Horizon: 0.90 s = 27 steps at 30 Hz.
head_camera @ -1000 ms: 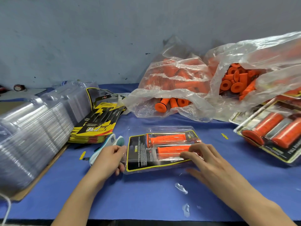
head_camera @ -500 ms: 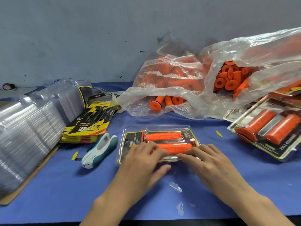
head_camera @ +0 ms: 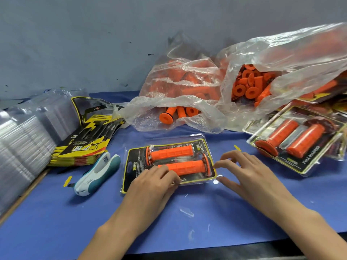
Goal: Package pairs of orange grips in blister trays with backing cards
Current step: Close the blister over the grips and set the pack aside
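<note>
Our left hand (head_camera: 152, 182) rests on the near edge of the blister pack (head_camera: 170, 164), fingers lightly bent and pressing, nothing gripped. Our right hand (head_camera: 242, 171) hovers just beside the pack's right edge, fingers spread and loosely curled, empty. The pack, holding two orange grips (head_camera: 176, 159) over its backing card, lies on the blue table (head_camera: 56, 212). We judge the closing step under way; next, the edges need fastening, likely with the stapler (head_camera: 97, 173) to the left. Card stack (head_camera: 82, 147), empty trays (head_camera: 20, 139), grip bags (head_camera: 253, 85) and a finished pack (head_camera: 298, 141) surround; nothing obstructs.
</note>
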Each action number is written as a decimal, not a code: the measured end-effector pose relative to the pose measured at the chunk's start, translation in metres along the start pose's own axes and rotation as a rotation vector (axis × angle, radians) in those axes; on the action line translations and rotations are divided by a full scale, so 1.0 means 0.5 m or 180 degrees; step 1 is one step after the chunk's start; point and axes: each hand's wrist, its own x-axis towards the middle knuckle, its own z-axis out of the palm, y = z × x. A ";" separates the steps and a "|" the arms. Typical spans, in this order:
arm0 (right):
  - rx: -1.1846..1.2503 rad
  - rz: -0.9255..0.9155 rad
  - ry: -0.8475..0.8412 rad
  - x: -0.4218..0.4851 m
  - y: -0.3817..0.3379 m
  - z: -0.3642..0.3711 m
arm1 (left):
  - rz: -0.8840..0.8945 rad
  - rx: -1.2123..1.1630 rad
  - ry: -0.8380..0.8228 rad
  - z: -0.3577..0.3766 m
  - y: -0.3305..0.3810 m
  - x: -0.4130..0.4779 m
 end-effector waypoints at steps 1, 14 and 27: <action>0.0015 -0.0057 -0.0028 0.001 0.001 0.001 | -0.0006 -0.0018 -0.0011 0.000 0.000 0.000; 0.0092 -0.0299 -0.0122 0.006 -0.006 -0.002 | -0.0064 -0.0111 -0.0034 0.000 0.001 0.001; -0.0247 -0.0415 0.0164 0.015 -0.058 0.038 | 0.0023 0.0397 0.0256 0.041 0.045 0.015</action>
